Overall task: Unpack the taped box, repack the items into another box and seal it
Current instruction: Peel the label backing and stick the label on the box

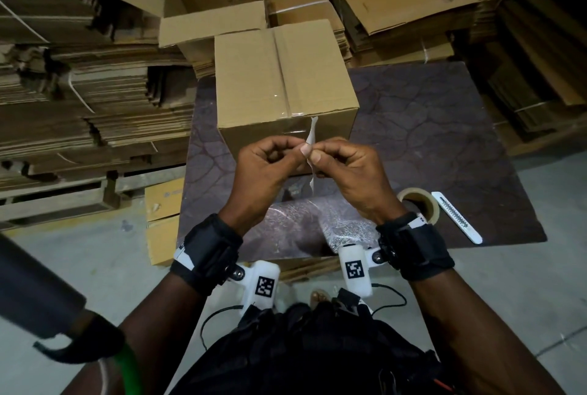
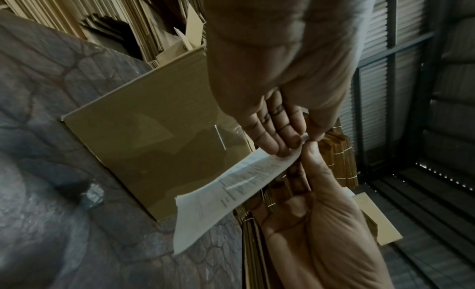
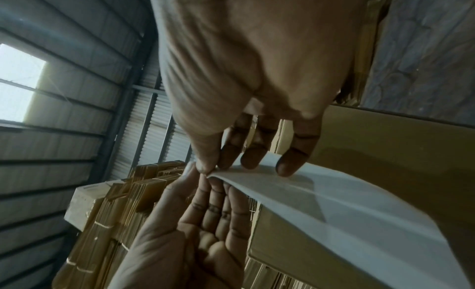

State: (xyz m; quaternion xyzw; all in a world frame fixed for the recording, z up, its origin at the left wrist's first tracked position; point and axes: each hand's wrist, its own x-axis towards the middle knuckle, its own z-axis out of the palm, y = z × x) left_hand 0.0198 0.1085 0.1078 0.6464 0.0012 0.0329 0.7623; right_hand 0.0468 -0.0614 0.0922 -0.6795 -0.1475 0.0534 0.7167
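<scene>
A taped cardboard box [image 1: 286, 83] stands shut on the dark patterned table [image 1: 428, 128], with clear tape along its top seam. In front of it both hands hold a white printed paper slip [image 1: 311, 136] at one corner. My left hand [image 1: 298, 148] pinches it between thumb and fingers, and my right hand [image 1: 317, 157] pinches it right beside. In the left wrist view the slip [image 2: 231, 191] hangs before the box [image 2: 154, 151]. Seen from the right wrist, the slip [image 3: 334, 202] has a blank side. An open empty box [image 1: 209, 4] stands behind the taped one.
A tape roll [image 1: 419, 204] and a white box cutter [image 1: 457, 217] lie on the table at the right. A clear plastic bag [image 1: 317, 220] lies near the table's front edge. Stacks of flat cardboard [image 1: 79, 93] rise on the left and behind.
</scene>
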